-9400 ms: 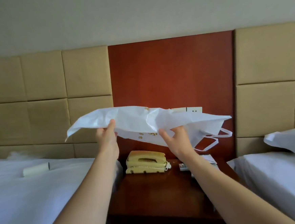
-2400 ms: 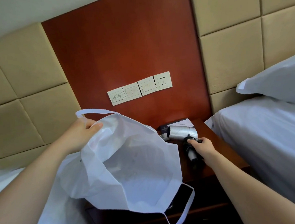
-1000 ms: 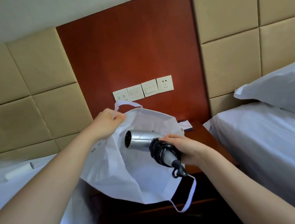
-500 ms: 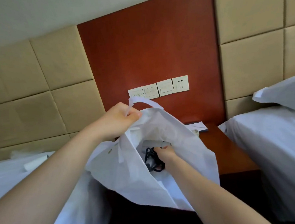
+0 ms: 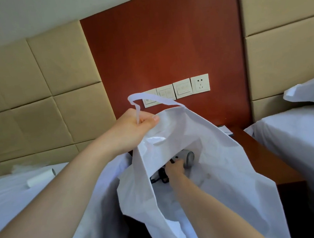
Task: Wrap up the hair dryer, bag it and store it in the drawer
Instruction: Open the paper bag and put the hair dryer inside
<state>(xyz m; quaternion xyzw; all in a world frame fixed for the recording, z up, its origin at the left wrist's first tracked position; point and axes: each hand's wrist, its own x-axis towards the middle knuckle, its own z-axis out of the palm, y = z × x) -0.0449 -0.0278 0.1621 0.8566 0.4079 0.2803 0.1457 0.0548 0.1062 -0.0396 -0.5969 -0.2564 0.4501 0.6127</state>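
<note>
A large white bag [image 5: 221, 160] hangs open in front of me over the nightstand. My left hand [image 5: 134, 128] is shut on its upper rim, with the loop handle sticking up above my fist. My right hand [image 5: 175, 171] reaches deep inside the bag and grips the silver hair dryer [image 5: 188, 158], whose black cord [image 5: 160, 177] is wound around its handle. The dryer's rear grille faces up towards me. The bag's front wall hides part of the dryer and the drawer.
The dark wooden nightstand [image 5: 264, 155] shows to the right of the bag, between two white beds [image 5: 300, 141]. A paper card [image 5: 226, 130] lies at its back. Wall switches and a socket [image 5: 199, 83] sit on the red panel. A white roll [image 5: 41, 177] lies on the left bed.
My right hand picked the dryer up from the nightstand and carried it into the open bag; in the last half second it has pushed it deeper. My left hand kept holding the rim.
</note>
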